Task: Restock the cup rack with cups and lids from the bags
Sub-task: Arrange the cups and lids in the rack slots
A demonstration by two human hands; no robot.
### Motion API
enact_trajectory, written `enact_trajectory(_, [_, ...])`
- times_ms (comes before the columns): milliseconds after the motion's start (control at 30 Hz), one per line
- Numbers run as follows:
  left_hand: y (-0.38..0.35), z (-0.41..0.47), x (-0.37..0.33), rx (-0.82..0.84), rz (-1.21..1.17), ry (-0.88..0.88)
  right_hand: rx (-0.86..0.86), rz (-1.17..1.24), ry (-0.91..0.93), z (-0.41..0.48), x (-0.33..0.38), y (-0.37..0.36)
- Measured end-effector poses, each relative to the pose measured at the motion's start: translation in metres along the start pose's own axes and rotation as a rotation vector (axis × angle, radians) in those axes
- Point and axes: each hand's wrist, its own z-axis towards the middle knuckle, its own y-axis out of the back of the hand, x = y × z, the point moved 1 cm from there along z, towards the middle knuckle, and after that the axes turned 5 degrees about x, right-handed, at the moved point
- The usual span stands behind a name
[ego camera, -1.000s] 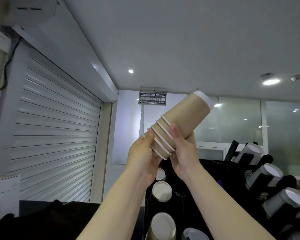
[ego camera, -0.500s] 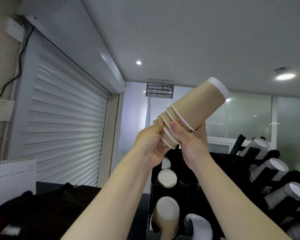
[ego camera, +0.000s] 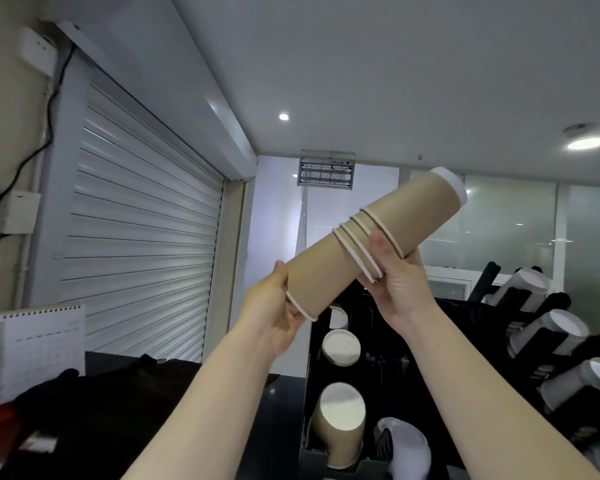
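I hold a nested stack of brown paper cups (ego camera: 420, 216) tilted up toward the right, bases pointing away. My right hand (ego camera: 395, 282) grips the stack at its white rims. My left hand (ego camera: 274, 313) grips the rim of one brown cup (ego camera: 312, 275) that is slid partway out of the stack's lower end. Below stands the black cup rack (ego camera: 312, 403), with upturned cups (ego camera: 342, 348) in its left slots and grey cups (ego camera: 551, 330) lying in angled holders on the right.
A white roller shutter (ego camera: 136, 244) fills the left wall. A calendar (ego camera: 32, 348) and dark bags (ego camera: 101, 410) lie at lower left on the counter. A white lid stack (ego camera: 406, 445) sits in the rack's lower slot. Glass panels are behind.
My left hand has pulled one cup down and left, sliding it partway out of the stack. My right hand keeps its grip on the remaining cups. The view has shifted slightly.
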Motion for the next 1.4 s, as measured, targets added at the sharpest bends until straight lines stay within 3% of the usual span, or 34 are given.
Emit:
enact_trajectory(200, [0.044,0.016,-0.008,-0.138,0.005,-0.083,-0.217,-0.045,-0.016,0.014,-0.004,0.02])
enact_trajectory(333, [0.072,0.026,-0.008,-0.204,-0.013,-0.101,-0.202,-0.227,-0.06,0.027,-0.02,0.04])
enact_trajectory(500, [0.084,0.041,0.004,-0.213,-0.066,-0.083,-0.183,-0.254,-0.128,0.049,-0.047,0.052])
enact_trajectory(633, [0.079,0.055,0.025,-0.195,-0.091,-0.034,-0.233,-0.41,-0.083,0.064,-0.075,0.056])
enact_trajectory(733, [0.08,0.065,0.04,-0.182,-0.124,-0.007,-0.175,-0.623,-0.057,0.075,-0.083,0.061])
enact_trajectory(900, [0.087,0.086,0.053,-0.189,-0.152,-0.002,0.087,-0.991,-0.2,0.088,-0.085,0.071])
enact_trajectory(1133, [0.085,0.111,0.06,-0.15,-0.221,-0.002,0.223,-1.183,-0.289,0.094,-0.11,0.093])
enact_trajectory(1267, [0.09,0.114,0.064,-0.148,-0.227,-0.019,0.386,-1.152,-0.416,0.098,-0.109,0.091])
enact_trajectory(1400, [0.094,0.115,0.063,-0.149,-0.229,-0.018,0.333,-0.966,-0.353,0.097,-0.099,0.088])
